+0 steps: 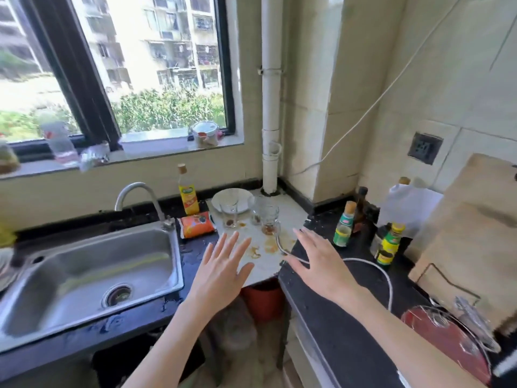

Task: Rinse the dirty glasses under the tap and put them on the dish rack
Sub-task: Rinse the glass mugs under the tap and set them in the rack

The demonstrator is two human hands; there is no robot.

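Note:
Three dirty glasses stand on the white corner counter: a tall tumbler with brown residue, a small glass behind, and a glass mug with brown dregs. My left hand hovers flat with fingers spread, just in front of the tumbler. Above the counter's edge, to the right of the mug, my right hand is held with straight fingers. Neither hand holds anything. The curved tap stands behind the steel sink at the left. No dish rack can be made out.
A white plate lies behind the glasses. A yellow bottle and an orange packet sit by the tap. Brown spills stain the white counter. Sauce bottles, a white cable and a wooden board crowd the right counter.

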